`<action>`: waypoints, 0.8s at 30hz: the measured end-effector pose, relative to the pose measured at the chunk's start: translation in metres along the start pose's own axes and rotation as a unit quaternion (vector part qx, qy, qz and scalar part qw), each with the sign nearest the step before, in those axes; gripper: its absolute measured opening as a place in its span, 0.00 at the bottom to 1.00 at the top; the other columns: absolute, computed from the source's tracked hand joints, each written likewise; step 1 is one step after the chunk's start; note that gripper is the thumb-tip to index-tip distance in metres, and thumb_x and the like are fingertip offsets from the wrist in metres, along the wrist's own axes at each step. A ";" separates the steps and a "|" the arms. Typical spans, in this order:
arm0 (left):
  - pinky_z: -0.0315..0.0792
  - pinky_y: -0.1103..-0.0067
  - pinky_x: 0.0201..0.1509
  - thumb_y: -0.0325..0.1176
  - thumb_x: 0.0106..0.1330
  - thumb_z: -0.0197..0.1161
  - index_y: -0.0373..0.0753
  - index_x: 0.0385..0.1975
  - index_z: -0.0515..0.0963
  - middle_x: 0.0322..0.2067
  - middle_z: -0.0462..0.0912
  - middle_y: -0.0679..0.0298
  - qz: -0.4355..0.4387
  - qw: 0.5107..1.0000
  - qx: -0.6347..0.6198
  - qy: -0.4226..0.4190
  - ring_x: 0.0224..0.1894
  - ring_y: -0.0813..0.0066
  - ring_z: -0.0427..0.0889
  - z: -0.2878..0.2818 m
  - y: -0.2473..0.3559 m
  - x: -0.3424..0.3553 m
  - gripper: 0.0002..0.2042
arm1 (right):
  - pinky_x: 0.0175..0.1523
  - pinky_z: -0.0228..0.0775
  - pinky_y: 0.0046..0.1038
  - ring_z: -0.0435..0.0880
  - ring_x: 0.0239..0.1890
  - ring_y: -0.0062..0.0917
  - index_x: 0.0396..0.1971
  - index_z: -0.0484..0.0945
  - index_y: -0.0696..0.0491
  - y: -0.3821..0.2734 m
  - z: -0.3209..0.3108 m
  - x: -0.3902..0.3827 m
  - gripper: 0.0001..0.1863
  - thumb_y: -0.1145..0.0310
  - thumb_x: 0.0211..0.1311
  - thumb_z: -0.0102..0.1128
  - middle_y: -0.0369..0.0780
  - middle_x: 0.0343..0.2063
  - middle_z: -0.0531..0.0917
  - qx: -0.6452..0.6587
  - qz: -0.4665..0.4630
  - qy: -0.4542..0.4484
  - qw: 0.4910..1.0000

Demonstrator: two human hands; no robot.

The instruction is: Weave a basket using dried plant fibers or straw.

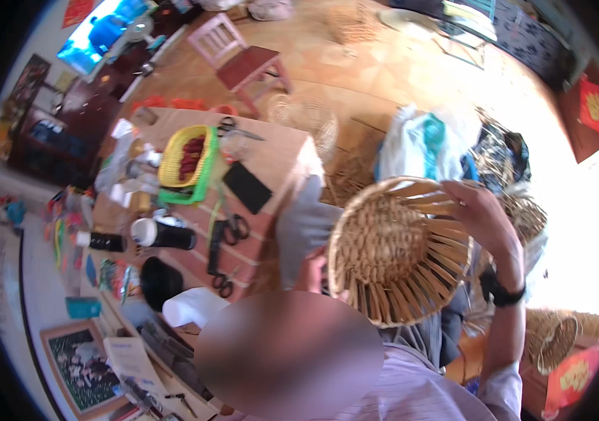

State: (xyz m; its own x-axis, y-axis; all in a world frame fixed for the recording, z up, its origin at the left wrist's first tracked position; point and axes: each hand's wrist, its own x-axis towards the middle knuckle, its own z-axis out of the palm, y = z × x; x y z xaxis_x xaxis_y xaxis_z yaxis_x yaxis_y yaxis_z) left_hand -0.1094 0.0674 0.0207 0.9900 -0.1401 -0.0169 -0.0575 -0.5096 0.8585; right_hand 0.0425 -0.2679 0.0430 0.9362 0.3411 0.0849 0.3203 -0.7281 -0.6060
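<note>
Right of the table (291, 151), a woven basket (387, 242) is showing its hollow side, and the right hand (481, 214) is pinching its slatted rim on the side farthest from the table. The left hand (313, 272) is appearing partly at the basket's table-side edge; I cannot tell its grip. Scissors (249, 134) are lying near the table's far edge.

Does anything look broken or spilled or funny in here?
Nothing stands out as spilled or broken. The basket in the right hand has gaps between its side strips, but they repeat fairly evenly, so they look like part of the weave, probably not damage.
</note>
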 end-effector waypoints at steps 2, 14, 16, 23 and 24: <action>0.76 0.63 0.73 0.32 0.69 0.73 0.31 0.73 0.61 0.70 0.69 0.44 -0.018 1.000 -0.019 -0.017 0.70 0.50 0.75 0.003 -0.025 0.001 0.37 | 0.51 0.81 0.43 0.90 0.47 0.50 0.59 0.84 0.56 0.000 0.001 0.008 0.21 0.76 0.64 0.67 0.51 0.42 0.90 -0.009 -0.031 -0.038 0.999; 0.82 0.65 0.65 0.32 0.60 0.83 0.36 0.71 0.66 0.71 0.69 0.50 0.048 0.997 -0.002 -0.055 0.69 0.56 0.77 -0.003 -0.036 0.012 0.40 | 0.42 0.78 0.29 0.85 0.34 0.22 0.54 0.89 0.56 0.043 0.026 -0.010 0.16 0.66 0.72 0.71 0.40 0.33 0.90 0.121 0.138 -0.044 0.982; 0.82 0.65 0.66 0.33 0.62 0.82 0.36 0.70 0.70 0.71 0.71 0.51 0.051 0.997 -0.039 -0.048 0.69 0.58 0.78 -0.005 -0.036 0.015 0.37 | 0.42 0.78 0.30 0.84 0.33 0.23 0.54 0.88 0.56 0.048 0.029 -0.006 0.15 0.67 0.72 0.71 0.41 0.31 0.89 0.123 0.114 -0.038 0.985; 0.82 0.71 0.60 0.24 0.68 0.74 0.37 0.61 0.81 0.60 0.86 0.57 -0.096 0.995 -0.011 -0.016 0.55 0.67 0.88 -0.056 -0.088 0.044 0.21 | 0.45 0.75 0.27 0.82 0.39 0.21 0.56 0.85 0.59 0.051 0.028 -0.027 0.15 0.66 0.76 0.64 0.37 0.41 0.87 0.175 0.129 0.011 0.976; 0.82 0.69 0.53 0.22 0.66 0.73 0.38 0.58 0.80 0.52 0.87 0.56 -0.133 0.989 0.057 0.019 0.47 0.63 0.89 -0.066 -0.100 0.044 0.20 | 0.44 0.73 0.24 0.80 0.39 0.18 0.55 0.85 0.57 0.034 0.023 -0.028 0.14 0.66 0.78 0.63 0.34 0.40 0.85 0.204 0.177 0.014 0.963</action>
State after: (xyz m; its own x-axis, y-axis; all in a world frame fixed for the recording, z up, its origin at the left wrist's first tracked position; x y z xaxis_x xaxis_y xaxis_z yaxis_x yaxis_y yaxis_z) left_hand -0.0520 0.1684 -0.0321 0.9758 0.0424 -0.2146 0.1945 -0.6167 0.7628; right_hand 0.0237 -0.2883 0.0022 0.9816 0.0933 -0.1666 -0.0985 -0.5004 -0.8602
